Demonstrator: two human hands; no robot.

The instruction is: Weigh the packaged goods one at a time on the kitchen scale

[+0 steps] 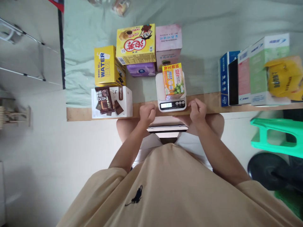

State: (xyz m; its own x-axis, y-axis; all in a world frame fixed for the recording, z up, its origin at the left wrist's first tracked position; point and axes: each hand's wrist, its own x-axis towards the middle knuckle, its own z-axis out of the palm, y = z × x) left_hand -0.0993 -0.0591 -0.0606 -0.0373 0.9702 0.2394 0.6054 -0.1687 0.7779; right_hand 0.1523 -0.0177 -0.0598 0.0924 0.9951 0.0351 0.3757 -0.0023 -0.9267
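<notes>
A white kitchen scale [159, 85] lies at the table's near edge with its small display lit. On its platform rests an orange, yellow and green box [174, 81] with a picture of green fruit. My left hand [147, 114] is closed in a loose fist on the table edge, just left of the scale. Curled at the scale's right corner is my right hand [198, 110], its fingers folded in. I see nothing held in either hand, and neither one touches the box.
Left of the scale stand a yellow puff box [135, 44], a pink box [168, 44], a purple pack [141, 69], a yellow WATER box [104, 66] and a white box [126, 101] with a brown cocoa packet [104, 100] on top. More cartons [258, 74] and a yellow bag [285, 77] stand right. A green stool [257, 138] is below.
</notes>
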